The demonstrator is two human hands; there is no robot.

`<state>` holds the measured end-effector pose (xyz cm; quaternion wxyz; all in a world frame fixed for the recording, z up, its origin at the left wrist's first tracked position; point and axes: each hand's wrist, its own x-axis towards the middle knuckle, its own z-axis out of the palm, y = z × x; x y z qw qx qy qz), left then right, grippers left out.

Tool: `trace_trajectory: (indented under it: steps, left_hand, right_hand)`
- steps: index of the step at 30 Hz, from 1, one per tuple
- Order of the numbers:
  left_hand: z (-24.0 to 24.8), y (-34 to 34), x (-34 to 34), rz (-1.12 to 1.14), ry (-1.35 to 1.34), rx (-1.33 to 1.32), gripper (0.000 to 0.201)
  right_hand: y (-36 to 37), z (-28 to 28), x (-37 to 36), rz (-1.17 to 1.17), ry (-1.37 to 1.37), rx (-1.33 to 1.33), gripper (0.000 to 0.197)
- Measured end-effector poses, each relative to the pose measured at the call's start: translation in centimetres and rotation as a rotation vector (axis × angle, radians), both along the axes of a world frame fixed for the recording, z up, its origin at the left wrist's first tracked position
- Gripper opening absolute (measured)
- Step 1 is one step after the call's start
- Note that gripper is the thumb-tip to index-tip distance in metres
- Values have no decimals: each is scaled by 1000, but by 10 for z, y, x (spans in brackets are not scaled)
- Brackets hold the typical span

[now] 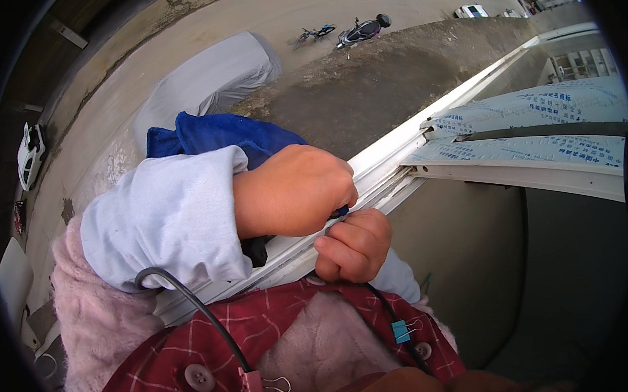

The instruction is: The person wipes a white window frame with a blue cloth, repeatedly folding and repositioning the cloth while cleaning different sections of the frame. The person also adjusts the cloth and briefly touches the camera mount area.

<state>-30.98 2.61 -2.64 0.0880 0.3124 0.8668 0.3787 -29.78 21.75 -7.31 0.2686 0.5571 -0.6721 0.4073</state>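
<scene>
My left hand (pixel 296 190) is closed in a fist over the white window frame, its arm reaching in from the lower left in a pale cuff. A blue cloth (pixel 231 135) bulges out beyond that fist on the outer side of the frame. Just below and to the right, my right hand (pixel 355 247) is also closed, nearly touching the left. A small dark-blue bit of the cloth shows between the two fists; the rest of the grip is hidden by the fingers.
The white window frame (pixel 386 154) runs diagonally under my hands, with a film-covered sash (pixel 534 109) at right. Outside, far below, are a covered vehicle (pixel 210 74), a scooter (pixel 363 31), a bicycle (pixel 314 35) and a white car (pixel 30 156). A black cable (pixel 200 306) loops over my left sleeve.
</scene>
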Motion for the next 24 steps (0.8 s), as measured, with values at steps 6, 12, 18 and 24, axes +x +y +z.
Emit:
trace_trajectory:
  steps: [6,12,18,24]
  left_hand:
    - [-1,14,6,153,83,57,16]
    - [-13,34,-13,194,206,93,16]
    - [-14,21,-18,5,235,88,12]
    - [-3,-7,7,-137,40,0,11]
  right_hand:
    - [-1,-9,1,19,19,-52,35]
    - [-2,-12,0,-45,42,-65,33]
    - [-8,-10,5,-131,18,-102,27]
    - [-10,-9,6,-155,21,-134,30]
